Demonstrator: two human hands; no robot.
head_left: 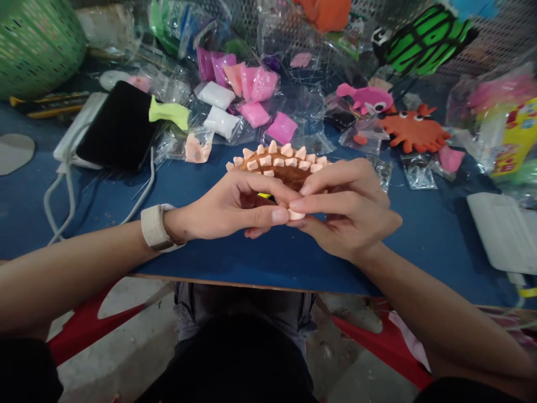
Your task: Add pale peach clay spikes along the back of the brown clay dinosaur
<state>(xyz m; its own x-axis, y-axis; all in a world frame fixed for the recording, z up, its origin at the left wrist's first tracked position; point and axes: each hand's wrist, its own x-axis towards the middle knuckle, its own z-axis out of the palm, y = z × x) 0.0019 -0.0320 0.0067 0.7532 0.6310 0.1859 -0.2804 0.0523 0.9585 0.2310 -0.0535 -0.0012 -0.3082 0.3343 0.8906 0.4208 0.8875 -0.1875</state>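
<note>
Between the fingertips of both hands sits a small pale-peach piece of modelling clay (297, 215). My left hand (239, 207) pinches it from the left with thumb and index finger, and my right hand (352, 210) presses on it from the right. Just behind the hands on the blue table lies a brown clay figure (289, 174), studded with rows of pale-peach clay spikes and blocks. My fingers hide its front part; a bit of yellow shows beneath them.
A black phone (117, 126) with a white cable lies at left, near a green basket (39, 47). Bagged pink clay (260, 84) and white packets spread across the back. An orange clay crab (415, 130) and green turtle shell (430, 42) are at right, above a white device (501, 229).
</note>
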